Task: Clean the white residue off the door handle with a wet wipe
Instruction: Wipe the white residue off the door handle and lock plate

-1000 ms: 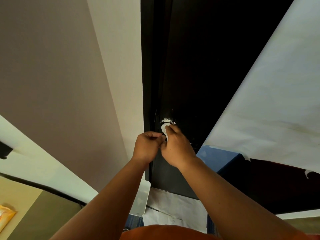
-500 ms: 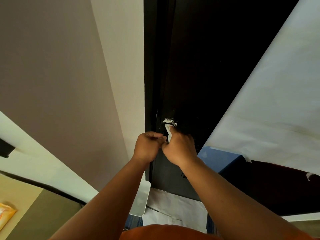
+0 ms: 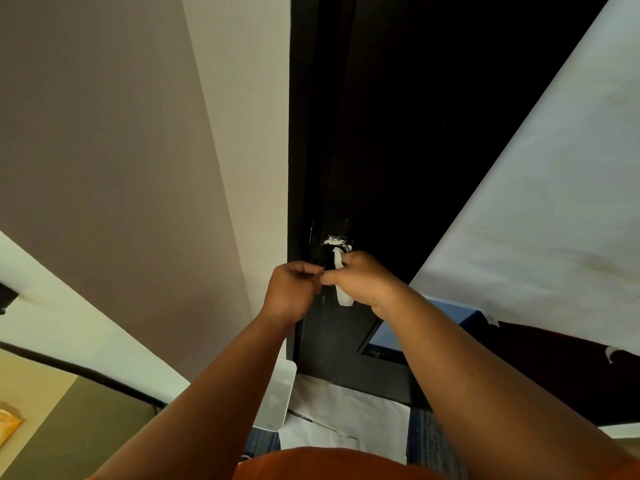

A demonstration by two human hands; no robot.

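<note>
A dark door (image 3: 398,140) stands ahead with its handle (image 3: 334,244) smeared with white residue along the top. My right hand (image 3: 363,282) grips a white wet wipe (image 3: 341,289) just below the handle; one end of the wipe touches the handle and the other hangs under my palm. My left hand (image 3: 291,291) is curled beside it at the door's edge, its fingertips meeting my right thumb. What the left fingers pinch is hidden.
A beige wall (image 3: 138,168) runs on the left. White paper sheeting (image 3: 540,188) covers the right side above a blue surface (image 3: 450,315). A white flat object (image 3: 277,396) and paper (image 3: 346,410) lie on the floor by the door's foot.
My right hand has slid down from the handle's top with the wipe, which now hangs below the palm. More of the white residue shows. The left hand has stayed put.
</note>
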